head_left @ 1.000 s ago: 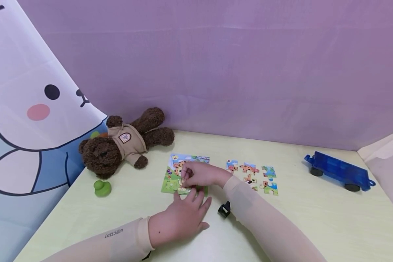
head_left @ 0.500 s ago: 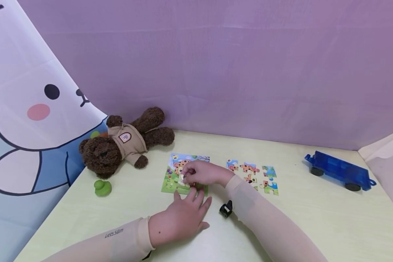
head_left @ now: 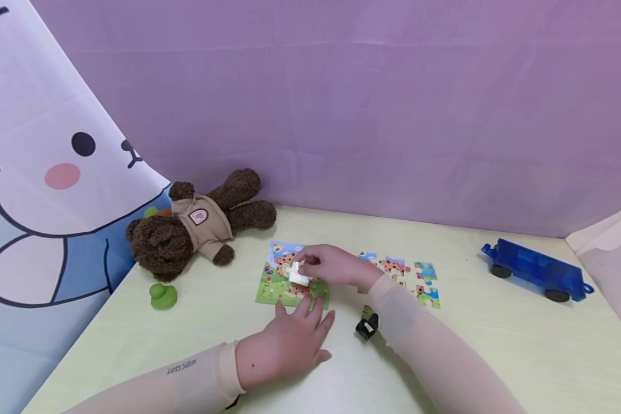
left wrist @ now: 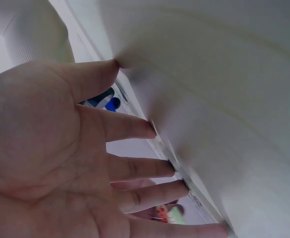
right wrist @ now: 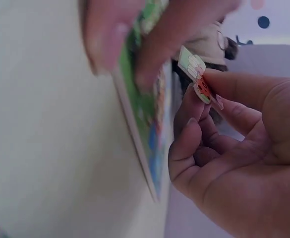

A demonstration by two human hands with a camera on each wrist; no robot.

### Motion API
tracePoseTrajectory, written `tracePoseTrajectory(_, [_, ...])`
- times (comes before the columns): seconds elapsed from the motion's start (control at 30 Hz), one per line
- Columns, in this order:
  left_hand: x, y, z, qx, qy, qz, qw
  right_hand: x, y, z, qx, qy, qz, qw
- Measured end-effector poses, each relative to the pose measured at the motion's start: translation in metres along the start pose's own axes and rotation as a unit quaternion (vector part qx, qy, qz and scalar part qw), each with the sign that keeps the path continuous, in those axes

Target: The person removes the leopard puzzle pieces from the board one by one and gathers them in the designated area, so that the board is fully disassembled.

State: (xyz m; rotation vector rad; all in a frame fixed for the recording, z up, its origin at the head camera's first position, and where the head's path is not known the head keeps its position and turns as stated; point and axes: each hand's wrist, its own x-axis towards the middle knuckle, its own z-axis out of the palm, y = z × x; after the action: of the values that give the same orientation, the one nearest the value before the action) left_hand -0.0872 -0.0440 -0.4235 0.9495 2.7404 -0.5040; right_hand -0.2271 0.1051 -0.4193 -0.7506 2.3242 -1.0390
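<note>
My right hand [head_left: 336, 267] pinches a small puzzle piece [right wrist: 199, 82] between thumb and fingers, over the colourful puzzle board [head_left: 267, 289]. In the head view the piece is tilted up and its pale side shows; the right wrist view shows its orange and green print. The left hand [head_left: 284, 348] lies spread at the board's near edge, its straight fingertips on that edge. In the left wrist view its fingers [left wrist: 130, 128] reach down to the tabletop. Part of the board is hidden behind the right hand.
Several loose puzzle pieces [head_left: 428, 296] lie to the board's right, some partly behind the right forearm. A brown teddy bear [head_left: 207, 221] lies at the back left, near a green toy duck [head_left: 163, 296]. A blue toy wagon [head_left: 538, 269] stands far right.
The right hand has risen off the board and shifted slightly right, tilting the piece up so its pale side shows. More of the board's print is uncovered. My left hand stays put.
</note>
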Motion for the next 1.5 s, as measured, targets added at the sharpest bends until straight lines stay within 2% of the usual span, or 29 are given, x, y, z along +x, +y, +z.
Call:
tracePoseTrajectory(0.2, [0.001,-0.001,-0.001,-0.012,-0.003,0.0,0.9999,-0.018,0.001,-0.02,0.01,0.024,-0.01,0.9996])
tracePoseTrajectory(0.53, [0.0,-0.002,-0.001,-0.033,-0.007,-0.004,0.9994,-0.062,0.013,-0.054,-0.001,0.054,-0.015,0.9984])
tracePoseTrajectory(0.77, [0.0,-0.002,-0.001,-0.049,-0.009,-0.001,0.9988,-0.093,0.03,-0.073,-0.01,0.059,0.018,0.9981])
tracePoseTrajectory(1.1, [-0.001,-0.001,-0.001,-0.047,-0.008,0.0,0.9988,-0.131,0.05,-0.077,0.003,0.005,0.039,0.9992])
tracePoseTrajectory(1.23, [-0.001,-0.001,-0.001,-0.05,-0.005,0.001,0.9987,-0.143,0.058,-0.077,0.005,-0.023,0.035,0.9991])
tracePoseTrajectory(1.5, [-0.001,-0.002,-0.002,-0.047,-0.004,0.001,0.9989,-0.157,0.078,-0.073,0.033,-0.075,0.034,0.9961])
